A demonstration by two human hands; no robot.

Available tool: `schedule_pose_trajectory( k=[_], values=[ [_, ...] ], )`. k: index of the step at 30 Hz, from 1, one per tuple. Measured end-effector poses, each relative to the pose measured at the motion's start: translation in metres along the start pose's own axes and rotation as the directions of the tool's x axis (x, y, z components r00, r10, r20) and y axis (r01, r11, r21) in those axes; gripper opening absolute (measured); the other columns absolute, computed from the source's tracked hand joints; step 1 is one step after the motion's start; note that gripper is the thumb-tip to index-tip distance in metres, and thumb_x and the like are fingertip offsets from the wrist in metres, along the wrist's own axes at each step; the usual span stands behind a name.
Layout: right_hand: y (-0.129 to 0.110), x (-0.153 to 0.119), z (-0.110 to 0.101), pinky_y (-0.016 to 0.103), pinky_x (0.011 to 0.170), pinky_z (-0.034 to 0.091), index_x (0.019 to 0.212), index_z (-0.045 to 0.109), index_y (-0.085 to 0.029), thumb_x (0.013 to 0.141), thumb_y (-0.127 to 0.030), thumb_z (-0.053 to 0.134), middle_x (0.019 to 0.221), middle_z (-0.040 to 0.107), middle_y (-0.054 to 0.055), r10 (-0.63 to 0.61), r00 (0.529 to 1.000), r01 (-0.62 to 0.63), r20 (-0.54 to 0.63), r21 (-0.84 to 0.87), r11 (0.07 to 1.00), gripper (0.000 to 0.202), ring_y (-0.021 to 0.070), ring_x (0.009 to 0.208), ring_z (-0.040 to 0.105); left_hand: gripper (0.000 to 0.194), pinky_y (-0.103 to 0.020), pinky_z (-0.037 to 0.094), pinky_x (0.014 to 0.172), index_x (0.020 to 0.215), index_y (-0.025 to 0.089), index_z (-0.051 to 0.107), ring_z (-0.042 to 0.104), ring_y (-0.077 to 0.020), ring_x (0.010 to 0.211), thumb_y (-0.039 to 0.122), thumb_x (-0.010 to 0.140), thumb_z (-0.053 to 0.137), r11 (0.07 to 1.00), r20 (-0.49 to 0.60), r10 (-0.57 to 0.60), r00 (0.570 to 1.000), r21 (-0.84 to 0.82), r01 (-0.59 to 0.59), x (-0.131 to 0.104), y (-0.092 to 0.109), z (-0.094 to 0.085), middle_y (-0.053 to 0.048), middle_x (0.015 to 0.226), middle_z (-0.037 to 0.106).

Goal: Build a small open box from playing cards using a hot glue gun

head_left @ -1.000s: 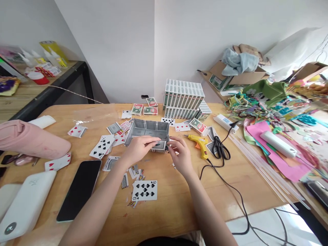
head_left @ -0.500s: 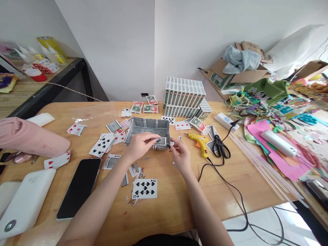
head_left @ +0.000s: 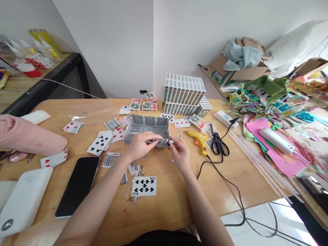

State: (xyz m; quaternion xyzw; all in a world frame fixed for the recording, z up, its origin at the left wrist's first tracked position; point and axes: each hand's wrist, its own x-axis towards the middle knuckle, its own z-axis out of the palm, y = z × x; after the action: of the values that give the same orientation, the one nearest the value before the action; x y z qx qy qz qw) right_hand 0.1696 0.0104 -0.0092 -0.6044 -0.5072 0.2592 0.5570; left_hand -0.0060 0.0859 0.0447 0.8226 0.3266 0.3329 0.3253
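An open box point(head_left: 138, 129) built from grey-backed playing cards sits mid-table. My left hand point(head_left: 142, 147) reaches over its near wall, with thumb and fingers pinching a grey-backed playing card point(head_left: 162, 140) at that wall. At the near right corner of the box, my right hand point(head_left: 180, 152) is closed, its thumb and fingertips on the corner; part of that grip is hidden. A nine of spades point(head_left: 144, 186) lies face up on cut card scraps in front of the box. To the right are a yellow glue gun point(head_left: 200, 140) and black scissors point(head_left: 219, 145).
Card packs point(head_left: 183, 92) are stacked behind the box. On the left are a phone point(head_left: 78, 186), a white power bank point(head_left: 25, 198) and a pink roll point(head_left: 33, 136). Clear glue sticks point(head_left: 263, 167), a power strip point(head_left: 225, 119) and felt scraps lie right. The glue gun's cable crosses the front right.
The card in my left fingers has tipped from lying nearly flat to a more edge-on angle at the near wall. My right hand stays at the corner. The view has shifted slightly.
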Motion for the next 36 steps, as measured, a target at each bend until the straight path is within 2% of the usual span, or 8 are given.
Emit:
schedule_pose_trajectory(
  k=[6,12,18,22,25,29,33,36],
  values=[
    [0.001,0.000,0.000,0.032,0.070,0.059,0.104,0.072,-0.021,0.086,-0.030,0.056,0.109,0.067,0.011,0.022,1.000,-0.022,0.004,0.012,1.000,0.026,0.0198,0.089,0.066,0.021,-0.024,0.055,0.074,0.095,0.022,0.075,0.069,-0.0156,0.085,0.015,0.083,0.060,1.000,-0.009,0.005,1.000,0.002,-0.005,0.000,0.000,0.003,-0.003,0.094,0.075],
    [-0.001,-0.001,0.000,0.033,0.071,0.059,0.101,0.074,-0.022,0.085,-0.030,0.057,0.107,0.069,0.011,0.013,1.000,-0.013,-0.005,0.003,1.000,0.024,0.0210,0.091,0.066,0.019,-0.027,0.054,0.080,0.092,0.023,0.076,0.069,-0.0162,0.085,0.019,0.084,0.060,0.999,-0.010,0.045,0.999,0.005,-0.045,-0.001,-0.004,0.001,-0.002,0.093,0.076],
    [-0.001,-0.001,-0.001,0.034,0.072,0.059,0.101,0.074,-0.024,0.086,-0.030,0.057,0.105,0.068,0.010,-0.010,1.000,0.010,0.008,-0.022,1.000,0.024,0.0215,0.094,0.066,0.018,-0.026,0.054,0.074,0.091,0.024,0.075,0.067,-0.0161,0.085,0.024,0.085,0.058,0.999,0.051,-0.016,0.999,-0.037,0.018,-0.002,-0.007,-0.004,-0.003,0.095,0.074],
    [0.000,-0.003,0.000,0.033,0.073,0.059,0.116,0.067,-0.027,0.085,-0.030,0.061,0.114,0.059,0.009,-0.079,0.995,0.079,0.068,-0.002,0.997,0.032,0.0157,0.081,0.065,0.020,-0.023,0.052,0.067,0.093,0.023,0.074,0.066,-0.0147,0.084,0.020,0.086,0.055,0.997,0.081,-0.019,0.997,-0.078,0.026,-0.002,-0.008,-0.006,-0.003,0.095,0.073],
    [0.000,-0.004,0.000,0.033,0.071,0.059,0.122,0.062,-0.030,0.080,-0.030,0.069,0.121,0.052,0.009,-0.174,0.978,0.180,0.115,-0.044,0.983,0.042,0.0143,0.079,0.061,0.021,-0.023,0.051,0.070,0.095,0.024,0.074,0.065,-0.0142,0.084,0.019,0.087,0.055,0.996,0.097,-0.010,0.995,-0.090,0.019,-0.002,-0.009,-0.007,-0.003,0.095,0.072],
    [0.001,-0.005,0.002,0.034,0.071,0.060,0.116,0.064,-0.031,0.084,-0.025,0.064,0.120,0.049,0.009,-0.213,0.967,0.230,0.137,-0.123,0.965,0.033,0.0144,0.079,0.059,0.022,-0.025,0.053,0.072,0.097,0.024,0.074,0.064,-0.0151,0.086,0.021,0.088,0.054,0.995,0.106,-0.020,0.994,-0.092,0.030,-0.003,-0.009,-0.007,-0.003,0.097,0.071],
    [0.004,-0.005,0.004,0.035,0.075,0.060,0.117,0.063,-0.029,0.087,-0.020,0.056,0.117,0.050,0.008,-0.209,0.975,0.218,0.069,-0.171,0.961,0.032,0.0138,0.079,0.061,0.025,-0.025,0.055,0.070,0.106,0.024,0.072,0.063,-0.0150,0.084,0.023,0.087,0.055,0.992,0.041,-0.065,0.997,-0.102,0.069,-0.004,-0.010,-0.007,-0.004,0.100,0.069],
    [0.003,-0.003,0.002,0.035,0.077,0.060,0.128,0.054,-0.029,0.087,-0.021,0.055,0.117,0.050,0.009,-0.176,0.984,0.172,-0.009,-0.155,0.973,0.042,0.0138,0.080,0.062,0.031,-0.028,0.058,0.072,0.113,0.023,0.068,0.063,-0.0152,0.085,0.027,0.085,0.057,0.962,-0.058,-0.136,0.989,-0.246,0.118,-0.003,-0.011,-0.007,-0.005,0.104,0.064]
  ],
)
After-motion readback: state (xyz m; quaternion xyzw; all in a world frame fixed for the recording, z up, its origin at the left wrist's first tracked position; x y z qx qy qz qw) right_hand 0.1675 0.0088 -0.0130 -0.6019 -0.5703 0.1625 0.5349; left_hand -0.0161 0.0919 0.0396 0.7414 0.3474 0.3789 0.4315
